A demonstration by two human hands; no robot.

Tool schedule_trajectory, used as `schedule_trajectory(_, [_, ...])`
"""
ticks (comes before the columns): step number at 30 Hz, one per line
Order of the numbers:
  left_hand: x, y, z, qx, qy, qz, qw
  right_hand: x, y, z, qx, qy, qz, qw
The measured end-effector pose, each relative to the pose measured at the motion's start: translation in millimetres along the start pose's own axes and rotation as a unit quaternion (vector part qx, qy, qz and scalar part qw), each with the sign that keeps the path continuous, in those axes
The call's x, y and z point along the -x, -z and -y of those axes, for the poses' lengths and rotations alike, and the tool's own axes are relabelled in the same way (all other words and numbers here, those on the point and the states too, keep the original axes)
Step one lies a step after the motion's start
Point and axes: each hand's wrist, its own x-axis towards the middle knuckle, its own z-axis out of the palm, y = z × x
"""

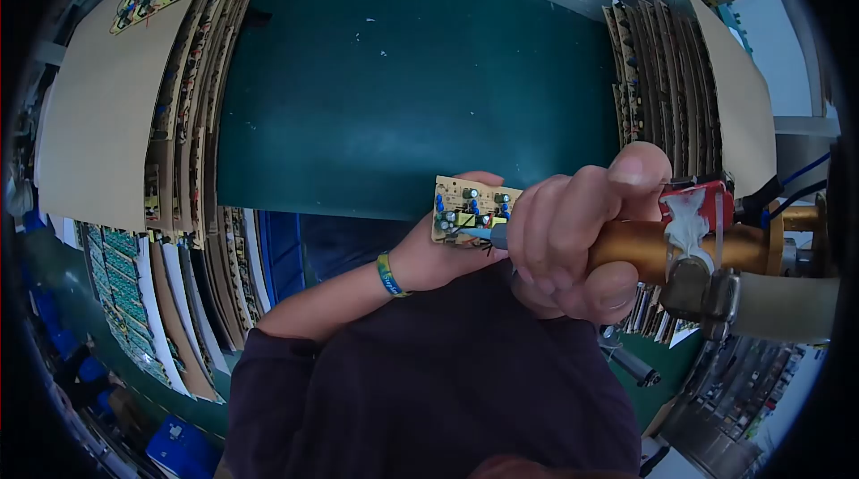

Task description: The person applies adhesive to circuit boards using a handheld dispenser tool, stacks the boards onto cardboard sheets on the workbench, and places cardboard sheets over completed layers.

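Note:
A small tan circuit board with blue, black and yellow parts sits in my left hand, component side up. The fingers of that hand curl round the board's far edge and partly hide behind it. My right hand is wrapped round a brass-coloured cylindrical dispensing gun, fitted with a red switch and a metal clamp. Its grey nozzle points left over the board's parts; whether the tip touches them I cannot tell. My right hand covers the board's right end.
Behind the board lies a green tabletop with small white specks. Tall stacks of boards and cardboard stand at the left and right. A pale hose and dark cables trail off right. More boards are at lower left.

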Motion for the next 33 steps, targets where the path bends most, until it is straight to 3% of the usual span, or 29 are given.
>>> schedule_trajectory(4, [1,0,0,0.026,0.003,-0.004,1.000,-2,3,1,-0.026,0.009,0.051,0.998])
schedule_trajectory(7, [2,0,-3,-0.030,-0.008,0.000,1.000,-2,-10,4,0.002,-0.021,-0.041,0.999])
schedule_trajectory(13, [3,-1,-7,-0.042,-0.014,0.012,0.999,-6,-17,-4,0.004,0.005,-0.064,0.998])
schedule_trajectory(28, [5,-7,-8,-0.020,0.003,0.009,1.000,-4,1,-4,-0.039,0.016,0.036,0.998])
schedule_trajectory(33, [4,-7,-6,-0.030,-0.021,0.013,0.999,-2,-5,0,-0.008,0.001,-0.003,1.000])
